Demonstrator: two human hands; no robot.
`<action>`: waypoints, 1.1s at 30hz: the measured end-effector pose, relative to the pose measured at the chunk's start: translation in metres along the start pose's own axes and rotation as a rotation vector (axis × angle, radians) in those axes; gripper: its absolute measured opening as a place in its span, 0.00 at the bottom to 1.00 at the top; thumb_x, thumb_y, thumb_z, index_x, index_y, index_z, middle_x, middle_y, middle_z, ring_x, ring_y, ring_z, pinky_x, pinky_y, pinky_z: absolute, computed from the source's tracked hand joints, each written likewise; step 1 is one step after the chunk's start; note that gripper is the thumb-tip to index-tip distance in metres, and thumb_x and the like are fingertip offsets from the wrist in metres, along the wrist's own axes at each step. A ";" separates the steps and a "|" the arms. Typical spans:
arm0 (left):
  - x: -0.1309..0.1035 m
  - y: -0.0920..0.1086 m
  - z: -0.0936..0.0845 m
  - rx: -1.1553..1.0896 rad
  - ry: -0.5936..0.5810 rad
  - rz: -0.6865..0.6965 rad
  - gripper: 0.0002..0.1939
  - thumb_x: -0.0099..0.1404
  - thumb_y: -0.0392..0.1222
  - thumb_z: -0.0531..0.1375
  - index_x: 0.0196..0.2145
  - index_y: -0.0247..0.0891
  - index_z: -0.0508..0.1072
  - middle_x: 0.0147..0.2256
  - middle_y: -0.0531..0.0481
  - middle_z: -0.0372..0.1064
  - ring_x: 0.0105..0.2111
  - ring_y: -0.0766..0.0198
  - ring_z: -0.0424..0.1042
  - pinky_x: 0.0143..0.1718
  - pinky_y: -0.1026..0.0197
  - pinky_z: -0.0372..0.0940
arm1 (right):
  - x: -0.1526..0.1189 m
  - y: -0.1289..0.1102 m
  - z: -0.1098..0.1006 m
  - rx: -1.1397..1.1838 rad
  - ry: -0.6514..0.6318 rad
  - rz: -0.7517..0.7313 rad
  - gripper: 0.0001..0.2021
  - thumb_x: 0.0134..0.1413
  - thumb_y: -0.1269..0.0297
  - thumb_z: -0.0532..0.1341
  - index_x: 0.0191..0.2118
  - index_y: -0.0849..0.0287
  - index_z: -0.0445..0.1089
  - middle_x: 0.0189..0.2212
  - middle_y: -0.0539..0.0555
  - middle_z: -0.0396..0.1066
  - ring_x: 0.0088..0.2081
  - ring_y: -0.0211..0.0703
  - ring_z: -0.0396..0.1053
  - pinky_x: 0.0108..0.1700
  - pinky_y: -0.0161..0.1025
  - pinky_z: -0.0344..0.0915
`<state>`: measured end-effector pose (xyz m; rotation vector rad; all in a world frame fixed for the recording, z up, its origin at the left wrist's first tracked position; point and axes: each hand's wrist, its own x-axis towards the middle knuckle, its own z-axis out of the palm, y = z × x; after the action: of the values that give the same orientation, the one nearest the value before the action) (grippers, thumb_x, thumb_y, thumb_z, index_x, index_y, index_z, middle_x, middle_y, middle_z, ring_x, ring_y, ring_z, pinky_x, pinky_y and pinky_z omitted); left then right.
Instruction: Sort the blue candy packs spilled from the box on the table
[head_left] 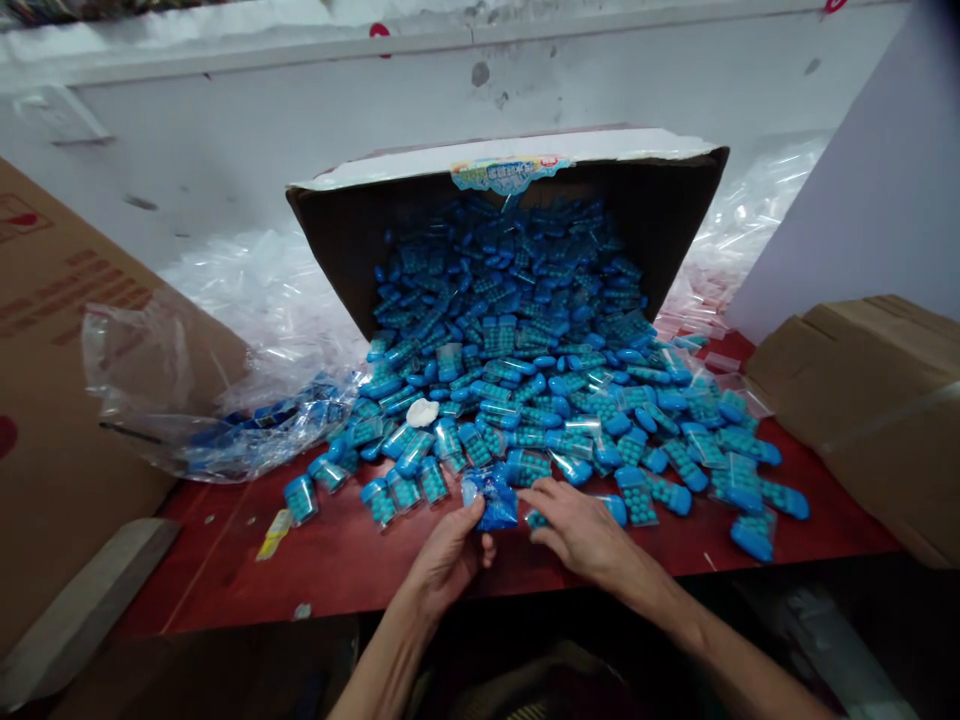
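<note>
My left hand (454, 550) is at the front edge of the red table, its thumb and fingers closed on a small blue packet (499, 503). Just right of the packet is my right hand (574, 525), fingers bent and apart, its fingertips near the packet and a blue-capped container on the table. Whether it grips anything is hard to make out. Beyond both hands spreads a large pile of small clear containers with blue caps and turquoise beads (517, 410), spilling from a tipped cardboard box (322, 235). A white round piece (422, 412) lies on the pile.
The red table (247, 580) runs across the front. At the left stand a large carton (75, 400) and a clear bag with blue packets (262, 430). Clear plastic bags (262, 290) lie behind. A brown box (870, 420) is at the right, and a yellow piece (274, 534) lies front left.
</note>
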<state>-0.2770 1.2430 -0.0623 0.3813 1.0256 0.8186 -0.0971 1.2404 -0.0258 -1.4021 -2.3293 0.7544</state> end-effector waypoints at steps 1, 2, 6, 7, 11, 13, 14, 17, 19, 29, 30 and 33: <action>-0.001 0.000 -0.001 -0.026 0.000 -0.014 0.14 0.53 0.49 0.59 0.23 0.34 0.64 0.12 0.54 0.61 0.13 0.70 0.59 0.16 0.67 0.53 | -0.004 0.001 0.002 -0.111 -0.055 -0.006 0.21 0.47 0.71 0.56 0.50 0.52 0.58 0.46 0.55 0.61 0.46 0.47 0.60 0.44 0.42 0.58; -0.002 0.000 -0.001 -0.052 -0.009 -0.020 0.15 0.53 0.50 0.58 0.22 0.35 0.63 0.12 0.54 0.60 0.13 0.71 0.59 0.16 0.67 0.53 | -0.006 0.002 0.005 -0.207 -0.088 0.006 0.21 0.48 0.72 0.56 0.50 0.52 0.58 0.48 0.56 0.60 0.47 0.49 0.59 0.44 0.44 0.58; -0.007 -0.002 0.002 -0.133 -0.072 -0.012 0.17 0.55 0.51 0.56 0.19 0.35 0.60 0.11 0.56 0.56 0.13 0.71 0.58 0.16 0.68 0.53 | 0.002 -0.002 0.016 -0.423 -0.133 0.054 0.16 0.53 0.74 0.48 0.47 0.57 0.61 0.43 0.60 0.63 0.41 0.48 0.63 0.38 0.41 0.61; -0.008 -0.002 0.003 -0.147 -0.069 -0.017 0.16 0.56 0.50 0.56 0.20 0.36 0.60 0.11 0.56 0.56 0.13 0.71 0.58 0.16 0.68 0.53 | 0.007 -0.003 0.016 -0.438 -0.145 0.033 0.15 0.53 0.74 0.48 0.45 0.57 0.62 0.40 0.59 0.64 0.38 0.46 0.64 0.35 0.39 0.62; -0.008 -0.002 0.002 -0.185 -0.017 -0.031 0.12 0.58 0.48 0.54 0.24 0.37 0.60 0.13 0.55 0.59 0.14 0.70 0.59 0.16 0.68 0.54 | 0.018 0.002 0.007 -0.311 -0.022 -0.010 0.16 0.52 0.69 0.50 0.48 0.56 0.60 0.38 0.58 0.64 0.34 0.45 0.65 0.30 0.38 0.62; -0.007 -0.003 0.001 -0.200 -0.009 -0.035 0.11 0.58 0.47 0.54 0.25 0.37 0.60 0.13 0.55 0.60 0.14 0.70 0.59 0.16 0.68 0.53 | 0.018 0.007 -0.001 -0.025 0.152 0.062 0.19 0.52 0.66 0.51 0.52 0.55 0.55 0.38 0.57 0.64 0.32 0.43 0.66 0.31 0.38 0.63; -0.006 -0.004 0.000 -0.206 -0.007 -0.039 0.11 0.59 0.46 0.53 0.25 0.37 0.60 0.13 0.55 0.60 0.14 0.70 0.59 0.16 0.68 0.53 | 0.016 0.010 -0.004 0.194 0.222 0.114 0.21 0.52 0.64 0.51 0.53 0.55 0.53 0.35 0.55 0.65 0.29 0.41 0.66 0.30 0.38 0.64; -0.003 -0.007 0.001 -0.221 0.001 -0.046 0.11 0.59 0.46 0.52 0.25 0.37 0.59 0.13 0.55 0.60 0.14 0.70 0.59 0.16 0.69 0.53 | 0.011 0.011 -0.009 0.917 0.307 0.245 0.21 0.52 0.59 0.51 0.52 0.56 0.52 0.24 0.49 0.64 0.23 0.37 0.65 0.25 0.37 0.66; -0.001 -0.009 0.002 -0.216 -0.002 -0.043 0.11 0.59 0.46 0.53 0.25 0.37 0.59 0.13 0.55 0.61 0.14 0.70 0.59 0.16 0.68 0.54 | 0.008 0.007 -0.009 1.218 0.302 0.256 0.21 0.50 0.59 0.54 0.50 0.55 0.53 0.26 0.48 0.64 0.24 0.37 0.66 0.24 0.37 0.68; 0.000 -0.013 0.000 -0.123 0.011 0.018 0.13 0.57 0.49 0.55 0.25 0.36 0.61 0.13 0.55 0.61 0.14 0.70 0.60 0.16 0.67 0.54 | -0.001 0.011 -0.002 1.268 0.306 0.186 0.20 0.50 0.62 0.56 0.49 0.52 0.53 0.35 0.52 0.65 0.29 0.38 0.67 0.28 0.38 0.68; 0.000 -0.013 0.000 -0.121 0.018 0.022 0.13 0.56 0.49 0.55 0.25 0.36 0.61 0.13 0.55 0.61 0.14 0.70 0.60 0.16 0.67 0.55 | -0.003 0.013 -0.003 1.189 0.321 0.191 0.20 0.50 0.62 0.55 0.50 0.53 0.53 0.34 0.51 0.65 0.28 0.37 0.67 0.28 0.37 0.68; -0.001 -0.011 -0.004 -0.121 0.021 0.067 0.12 0.56 0.47 0.57 0.26 0.35 0.62 0.15 0.54 0.62 0.15 0.70 0.60 0.16 0.68 0.55 | -0.007 0.013 -0.001 0.718 0.324 0.179 0.18 0.51 0.63 0.55 0.49 0.54 0.56 0.30 0.50 0.65 0.28 0.37 0.64 0.31 0.38 0.66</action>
<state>-0.2762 1.2348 -0.0707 0.3058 0.9813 0.9420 -0.0840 1.2398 -0.0328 -1.2712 -1.4752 1.1610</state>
